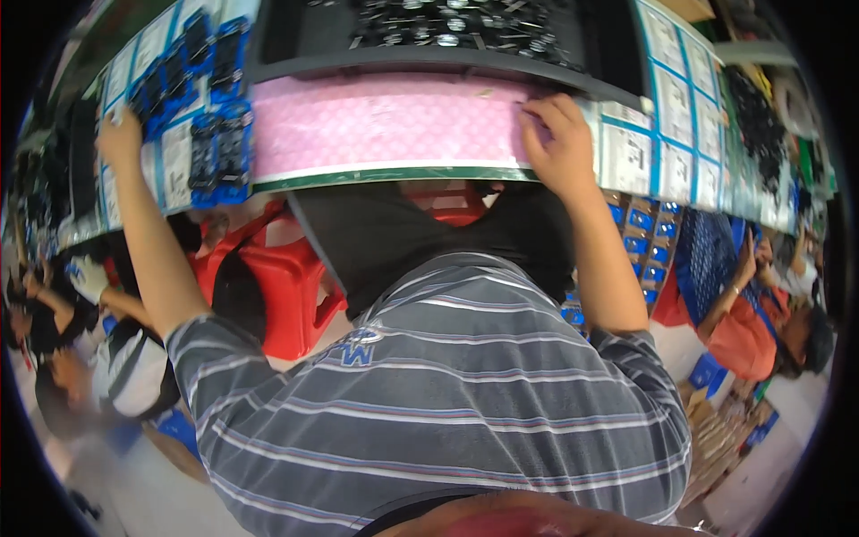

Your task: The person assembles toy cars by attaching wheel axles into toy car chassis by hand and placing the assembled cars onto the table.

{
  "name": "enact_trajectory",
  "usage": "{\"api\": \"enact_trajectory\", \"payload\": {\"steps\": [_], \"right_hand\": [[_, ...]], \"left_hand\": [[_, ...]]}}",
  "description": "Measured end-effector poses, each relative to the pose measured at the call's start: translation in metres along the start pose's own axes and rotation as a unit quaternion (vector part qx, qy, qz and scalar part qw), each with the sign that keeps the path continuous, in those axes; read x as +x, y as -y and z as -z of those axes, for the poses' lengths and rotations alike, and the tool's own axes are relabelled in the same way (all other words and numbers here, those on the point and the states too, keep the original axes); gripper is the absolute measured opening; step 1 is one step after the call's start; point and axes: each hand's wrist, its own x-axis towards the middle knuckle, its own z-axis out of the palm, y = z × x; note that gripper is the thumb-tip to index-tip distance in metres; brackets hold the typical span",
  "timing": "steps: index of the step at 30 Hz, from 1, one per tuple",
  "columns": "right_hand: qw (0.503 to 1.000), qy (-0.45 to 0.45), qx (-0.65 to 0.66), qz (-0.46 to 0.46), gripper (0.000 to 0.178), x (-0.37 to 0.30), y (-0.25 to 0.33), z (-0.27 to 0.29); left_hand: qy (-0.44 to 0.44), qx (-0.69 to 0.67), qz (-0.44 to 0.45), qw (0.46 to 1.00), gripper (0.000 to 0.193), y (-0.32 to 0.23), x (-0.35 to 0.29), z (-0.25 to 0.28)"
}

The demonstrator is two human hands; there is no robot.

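Note:
My left hand (121, 139) reaches to the far left of the bench, beside a pile of blue packs with black parts (170, 82). Its fingertips are small and blurred, so I cannot see whether they grip anything. At the right end of a pink bubble-wrap sheet (385, 130), my right hand (564, 143) rests with loosely bent fingers. A gap shows between its thumb and fingers, and nothing is visible in it. More blue packs with black parts (220, 152) lie just left of the pink sheet.
Beyond the sheet stands a dark tray (358, 64) holding many small shiny black parts (456, 25). White cards with blue borders (676, 107) cover the bench at right. A red stool (291, 300) is below at left. Co-workers sit on both sides, one in an orange top (743, 331).

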Motion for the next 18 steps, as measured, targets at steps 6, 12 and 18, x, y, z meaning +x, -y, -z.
{"api": "enact_trajectory", "payload": {"steps": [6,12,18], "right_hand": [[0.999,-0.026,0.019,0.017,0.012,-0.007,0.0,0.012],[0.972,-0.131,-0.001,0.193,0.017,0.053,0.037,0.073],[0.959,0.258,-0.105,-0.045,0.048,0.142,-0.005,0.068]], "left_hand": [[0.012,-0.244,-0.128,0.961,0.039,-0.167,-0.112,0.094],[0.069,-0.355,-0.14,0.922,0.04,-0.283,-0.254,0.134],[0.009,-0.542,0.022,0.84,0.041,-0.298,-0.295,0.105]]}}
